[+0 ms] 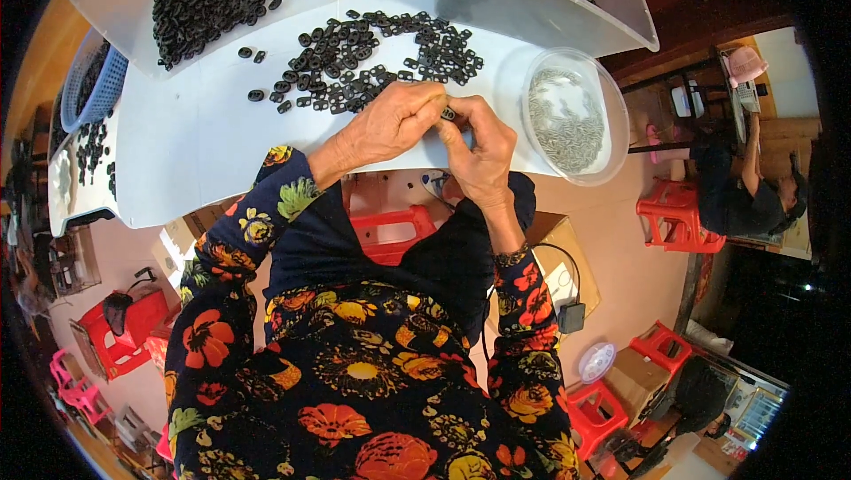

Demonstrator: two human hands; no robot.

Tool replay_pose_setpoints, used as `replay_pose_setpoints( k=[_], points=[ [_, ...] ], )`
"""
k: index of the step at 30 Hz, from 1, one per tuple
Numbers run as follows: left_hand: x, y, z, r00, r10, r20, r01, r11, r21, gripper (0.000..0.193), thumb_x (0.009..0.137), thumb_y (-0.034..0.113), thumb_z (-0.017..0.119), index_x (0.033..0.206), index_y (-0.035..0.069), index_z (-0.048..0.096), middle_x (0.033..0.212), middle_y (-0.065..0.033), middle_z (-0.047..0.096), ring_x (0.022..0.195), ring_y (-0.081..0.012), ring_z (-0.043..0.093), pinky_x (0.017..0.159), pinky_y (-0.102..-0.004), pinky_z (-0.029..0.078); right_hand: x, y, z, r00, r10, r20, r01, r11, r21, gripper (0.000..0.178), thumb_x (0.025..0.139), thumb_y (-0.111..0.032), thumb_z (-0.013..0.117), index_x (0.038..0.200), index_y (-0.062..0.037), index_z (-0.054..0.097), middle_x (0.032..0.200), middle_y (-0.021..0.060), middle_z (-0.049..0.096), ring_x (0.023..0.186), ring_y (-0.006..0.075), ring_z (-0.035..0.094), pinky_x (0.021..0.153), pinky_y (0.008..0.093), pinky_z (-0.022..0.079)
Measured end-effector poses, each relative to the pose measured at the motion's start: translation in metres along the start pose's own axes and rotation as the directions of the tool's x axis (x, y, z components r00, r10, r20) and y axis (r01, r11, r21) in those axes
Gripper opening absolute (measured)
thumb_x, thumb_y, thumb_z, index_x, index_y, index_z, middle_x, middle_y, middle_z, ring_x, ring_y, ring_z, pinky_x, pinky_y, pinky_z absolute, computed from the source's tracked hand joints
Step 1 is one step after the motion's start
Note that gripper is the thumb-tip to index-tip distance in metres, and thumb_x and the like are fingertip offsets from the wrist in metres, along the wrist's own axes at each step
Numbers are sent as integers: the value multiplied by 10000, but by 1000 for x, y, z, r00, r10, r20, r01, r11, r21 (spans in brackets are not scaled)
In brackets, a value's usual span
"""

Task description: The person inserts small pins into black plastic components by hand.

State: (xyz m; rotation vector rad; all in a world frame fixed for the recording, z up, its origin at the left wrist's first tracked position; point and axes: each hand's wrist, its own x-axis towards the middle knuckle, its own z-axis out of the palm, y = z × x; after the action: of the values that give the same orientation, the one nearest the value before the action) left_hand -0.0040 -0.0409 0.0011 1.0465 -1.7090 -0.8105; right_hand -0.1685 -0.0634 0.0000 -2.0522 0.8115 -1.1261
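Over the table's near edge, my two hands meet at a small black oval piece (448, 114) with holes in it. My right hand (483, 150) pinches it between thumb and forefinger. My left hand (390, 123) is closed, its fingertips pressed together against the same piece; its curled fingers hide whatever else it may hold. Just beyond my hands lies a loose spread of black plastic pieces (337, 59), some oval, some smaller and squarer. To the right stands a clear round tub (618, 130) holding many tiny silvery metal parts (567, 130), too small to name surely.
Two translucent bins, left (115, 1) and right (505, 15), hold heaps of black pieces at the table's (186, 139) back. A blue basket (111, 81) stands far left. Red stools (394, 232) and cardboard boxes are around below. Two other people sit at the right.
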Motion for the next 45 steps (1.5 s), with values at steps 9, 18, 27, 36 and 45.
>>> replay_pose_setpoints(
  k=[9, 18, 27, 36, 45],
  points=[
    [-2, 3, -3, 999, -21, -26, 21, 999, 34, 227, 911, 149, 434, 769, -28, 449, 661, -163, 439, 565, -301, 435, 552, -393, 385, 1, 7, -2, 993, 101, 64, -110, 982, 153, 213, 822, -59, 673, 1010, 10, 600, 792, 41, 624, 640, 87, 564, 567, 228, 465],
    [-11, 13, -1, 984, 68, -166, -52, 994, 101, 186, 900, 94, 454, 766, -34, 469, 670, -178, 480, 654, -354, 487, 605, -423, 409, 14, -25, -5, 968, 243, -64, -197, 891, 408, 197, 881, -1, 544, 1071, -14, 598, 772, -4, 579, 660, 55, 523, 599, 206, 450],
    [-43, 28, 1, 982, -89, -168, 90, 996, 2, 217, 901, 101, 479, 748, -51, 454, 622, -179, 434, 578, -312, 439, 559, -409, 373, 145, -38, -62, 955, 63, -290, 11, 969, 246, 166, 895, -73, 582, 1047, -7, 588, 702, 9, 609, 581, 37, 477, 509, 172, 371],
    [-41, 31, -1, 966, -216, -140, 198, 972, -128, 272, 929, 141, 479, 740, -52, 449, 611, -169, 414, 546, -269, 405, 542, -393, 358, 105, 1, 22, 969, -107, 224, 193, 893, -408, 193, 822, 29, 530, 972, -27, 637, 913, 140, 618, 785, 350, 591, 715, 369, 488],
    [-41, 33, -3, 967, -222, -124, 205, 969, -134, 270, 923, 147, 473, 739, -50, 462, 620, -193, 453, 577, -336, 457, 570, -422, 373, 115, 12, 33, 882, -157, 445, 362, 829, -425, 244, 782, 49, 503, 961, -30, 647, 924, 137, 620, 809, 317, 585, 754, 392, 480]
  ],
)
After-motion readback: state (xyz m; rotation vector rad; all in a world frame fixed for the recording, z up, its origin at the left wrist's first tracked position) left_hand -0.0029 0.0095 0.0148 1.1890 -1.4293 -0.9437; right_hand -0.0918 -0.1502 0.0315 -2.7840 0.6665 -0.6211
